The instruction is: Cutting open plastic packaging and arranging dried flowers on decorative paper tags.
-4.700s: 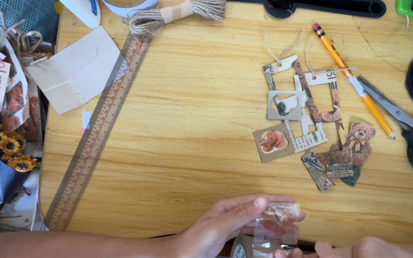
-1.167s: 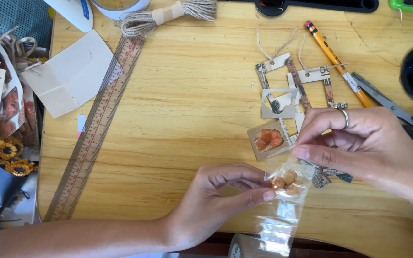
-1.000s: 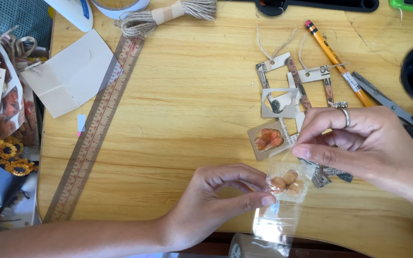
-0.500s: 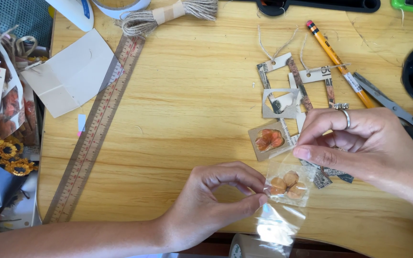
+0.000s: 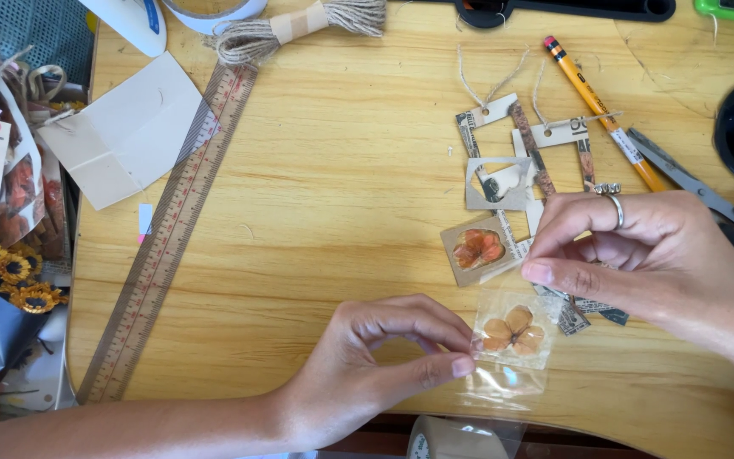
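Pinching a clear plastic sleeve [image 5: 510,353] holding a pressed orange flower [image 5: 513,331], the left hand [image 5: 375,361] is closing its grip on the sleeve's left edge at the worktop's [image 5: 333,204] near side, while the right hand [image 5: 639,263], fingers curled, is hovering just above, apparently empty.

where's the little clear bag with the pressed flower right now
In the head view, the clear bag lies low and right of centre on the table, pinched by the left hand, below the right hand.
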